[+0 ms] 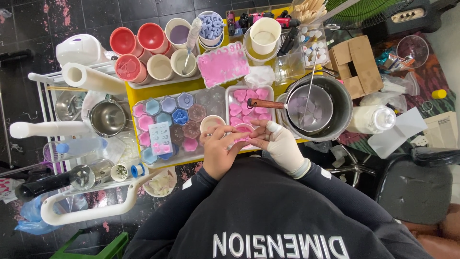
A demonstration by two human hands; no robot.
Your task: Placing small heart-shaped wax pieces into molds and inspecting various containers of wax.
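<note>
Your fingertips are closed together around a small pink heart piece (pixel 244 129). The left hand (pixel 219 152) pinches it from one side with thumb and forefinger. The right hand (pixel 280 144), wrapped in white with bare tips, pinches it from the other side. The piece sits in the air just above the near edge of the yellow tabletop (pixel 132 93), over the near rim of the white tray (pixel 227 103) that holds more pink hearts. By the look of it, you are handling one cast piece by hand, either trimming it or checking it; the picture cannot settle which. Whatever comes next calls for a light, even grip, since a small piece like this is likely to mark or snap under pressure. It also calls for a free spot to set the piece down. Just beside your left fingers stands a small round cup (pixel 212 123), and beyond it lies the clear mould tray (pixel 178 125) of blue, purple and pink flower shapes. Towards the right edge, a small saucepan (pixel 311 108) with a wooden handle rests inside a large steel pot (pixel 344 103), close enough to catch with your right elbow.
</note>
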